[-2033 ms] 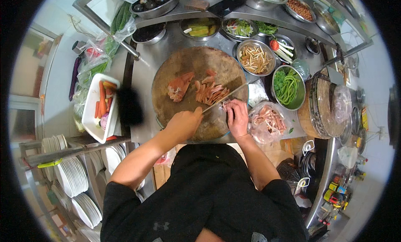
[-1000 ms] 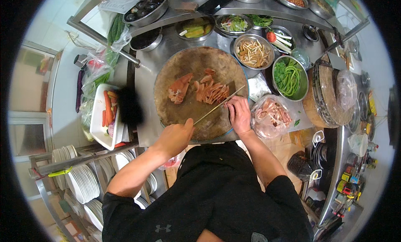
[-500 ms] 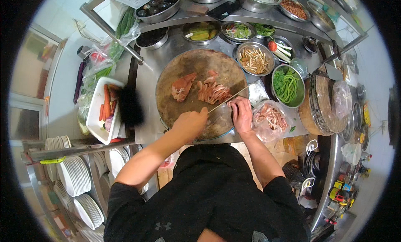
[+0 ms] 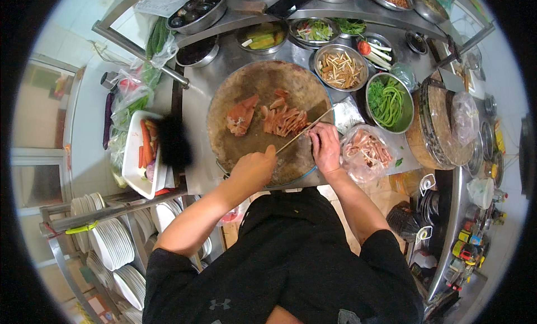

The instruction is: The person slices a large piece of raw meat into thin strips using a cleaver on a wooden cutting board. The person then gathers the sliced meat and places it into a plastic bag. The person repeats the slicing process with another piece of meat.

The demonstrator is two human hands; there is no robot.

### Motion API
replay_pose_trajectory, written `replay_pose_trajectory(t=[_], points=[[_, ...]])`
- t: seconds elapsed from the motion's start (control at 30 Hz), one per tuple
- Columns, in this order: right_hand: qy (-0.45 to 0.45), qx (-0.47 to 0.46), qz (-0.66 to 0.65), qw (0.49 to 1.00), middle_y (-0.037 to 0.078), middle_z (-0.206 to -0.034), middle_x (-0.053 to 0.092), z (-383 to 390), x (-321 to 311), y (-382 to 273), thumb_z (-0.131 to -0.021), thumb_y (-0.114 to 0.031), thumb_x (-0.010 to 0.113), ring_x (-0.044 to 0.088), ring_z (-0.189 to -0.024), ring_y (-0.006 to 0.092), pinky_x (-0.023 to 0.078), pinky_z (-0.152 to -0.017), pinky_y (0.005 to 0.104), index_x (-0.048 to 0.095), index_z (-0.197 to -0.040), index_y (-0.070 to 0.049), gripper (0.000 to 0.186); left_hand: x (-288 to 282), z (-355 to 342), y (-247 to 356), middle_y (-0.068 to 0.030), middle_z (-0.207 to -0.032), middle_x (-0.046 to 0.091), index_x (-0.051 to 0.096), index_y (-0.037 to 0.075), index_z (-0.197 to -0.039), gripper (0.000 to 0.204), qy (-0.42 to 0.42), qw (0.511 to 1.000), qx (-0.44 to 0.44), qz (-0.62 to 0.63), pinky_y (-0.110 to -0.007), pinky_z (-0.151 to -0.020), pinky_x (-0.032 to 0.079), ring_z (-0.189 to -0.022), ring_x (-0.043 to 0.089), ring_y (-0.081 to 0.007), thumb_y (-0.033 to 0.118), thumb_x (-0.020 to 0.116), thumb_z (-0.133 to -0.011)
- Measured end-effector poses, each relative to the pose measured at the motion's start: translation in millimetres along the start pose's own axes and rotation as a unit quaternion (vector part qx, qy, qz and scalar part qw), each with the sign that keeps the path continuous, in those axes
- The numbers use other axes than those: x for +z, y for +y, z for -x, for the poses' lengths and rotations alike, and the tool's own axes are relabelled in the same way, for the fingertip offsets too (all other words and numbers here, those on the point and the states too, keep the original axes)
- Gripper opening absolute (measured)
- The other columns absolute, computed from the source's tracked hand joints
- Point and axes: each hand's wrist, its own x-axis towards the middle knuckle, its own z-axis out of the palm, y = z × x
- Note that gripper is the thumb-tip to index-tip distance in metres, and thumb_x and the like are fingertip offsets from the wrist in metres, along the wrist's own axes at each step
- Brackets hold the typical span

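Cleaver (image 4: 295, 137) is held by the left grip (image 4: 254, 168), its handle enclosed and its blade seen nearly edge-on, slanted forward and rightward until it passes just beside the fingertips of the right grip (image 4: 326, 148). The right grip is rested with bent fingers on the round chopping board (image 4: 251, 80); whether anything is pinched there cannot be told, as what lies beneath is mostly hidden. Meat slices (image 4: 284, 121) are fanned ahead of the left grip, across the blade from the right one. A meat chunk (image 4: 241, 116) is placed farther left, ahead of the left grip. Pale meat strips (image 4: 369, 148) are contained in a clear plastic bag (image 4: 356, 173), just right of the right grip.

Fingertips could be nicked if the right grip is pushed forward or its fingers are straightened. Slices could be scattered by a sideways sweep of the blade, and uneven cuts could be caused by slippery meat.
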Motion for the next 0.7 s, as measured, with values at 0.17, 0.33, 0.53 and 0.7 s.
replay_pose_trajectory(t=[0.17,0.33,0.53,0.7], points=[[0.004,0.007,0.001,1.0,0.014,-0.102,0.065,1.6,-0.8,2.8,-0.088,0.002,0.073,0.062,-0.097,0.0357,0.051,-0.087,0.0435,0.066,-0.096,-0.003,0.011,22.3,-21.7,0.8,-0.0258,-0.068,0.066,0.051,0.001,-0.108,0.025,0.04,0.999,0.001,-0.004,-0.06,-0.061,0.053,-0.068,0.067,-0.0489,0.026,0.056,-0.105],[0.007,-0.002,-0.004,1.0,0.015,-0.102,0.065,-1.4,0.0,4.7,-0.088,0.001,0.072,0.061,-0.097,0.0364,0.051,-0.087,0.043,0.065,-0.096,-0.003,0.011,-7.5,-8.9,0.9,-0.0258,-0.069,0.066,0.051,0.002,-0.109,0.026,0.024,1.0,0.002,-0.019,-0.061,-0.062,0.053,-0.069,0.067,-0.049,0.026,0.057,-0.105],[0.001,0.002,0.006,1.0,0.015,-0.102,0.065,0.7,-0.6,6.1,-0.088,0.0,0.072,0.061,-0.097,0.0371,0.051,-0.087,0.0434,0.064,-0.097,-0.002,0.013,-29.3,17.2,3.9,-0.0264,-0.071,0.067,0.051,0.001,-0.111,0.026,-0.03,0.999,-0.025,-0.01,-0.061,-0.065,0.052,-0.071,0.066,-0.0506,0.027,0.055,-0.106],[-0.003,0.015,0.006,1.0,0.016,-0.104,0.066,3.3,-2.1,5.9,-0.089,0.001,0.072,0.062,-0.098,0.0368,0.052,-0.088,0.0435,0.065,-0.097,-0.001,0.011,-18.5,4.4,4.8,-0.0266,-0.071,0.067,0.05,0.0,-0.109,0.027,-0.022,1.0,-0.006,-0.002,-0.06,-0.063,0.052,-0.069,0.067,-0.0508,0.026,0.055,-0.107]])
